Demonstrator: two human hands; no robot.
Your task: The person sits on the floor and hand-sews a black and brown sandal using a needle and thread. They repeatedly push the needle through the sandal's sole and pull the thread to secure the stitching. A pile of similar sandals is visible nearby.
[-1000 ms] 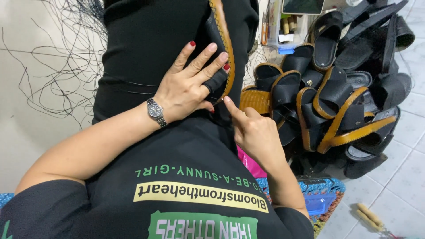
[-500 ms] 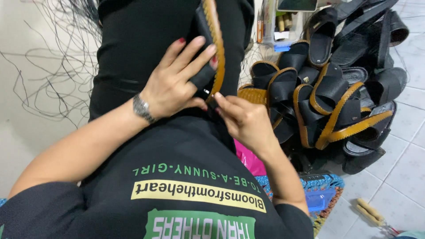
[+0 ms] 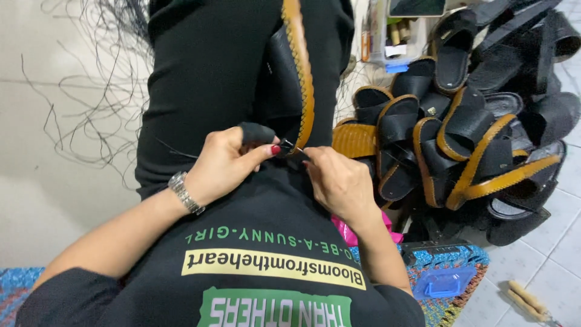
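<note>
Left hand pinches the black sandal at its tan stitched edge, steadying it on the lap. Right hand pinches there too (needle likely; too small to confirm).

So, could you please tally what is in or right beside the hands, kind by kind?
Hands: 2, left hand and right hand
Sandal with tan stitched edge, held: 1
Wristwatch: 1
Blue plastic box: 1
Pile of sandals: 1, pairs too overlapped to count
Total: 6
</note>
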